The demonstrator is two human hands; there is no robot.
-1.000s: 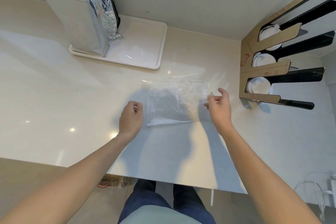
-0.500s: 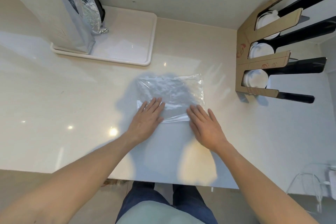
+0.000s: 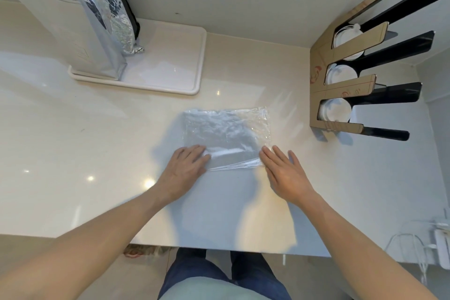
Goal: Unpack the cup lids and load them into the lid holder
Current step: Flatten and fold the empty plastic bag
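Pressing flat with straight fingers, the left hand (image 3: 186,165) and right hand (image 3: 283,169) pin the near corners of an empty plastic bag (image 3: 226,135) on the counter (image 3: 73,153); flimsy and slippery, it looks best pinched at an edge. Beyond, lids (image 3: 337,109) fill the lid holder (image 3: 341,85).

No legible text. Faint grey print on the tall silver foil bag (image 3: 70,39) and red marks on the brown cardboard-fronted lid holder (image 3: 319,73) are unreadable.
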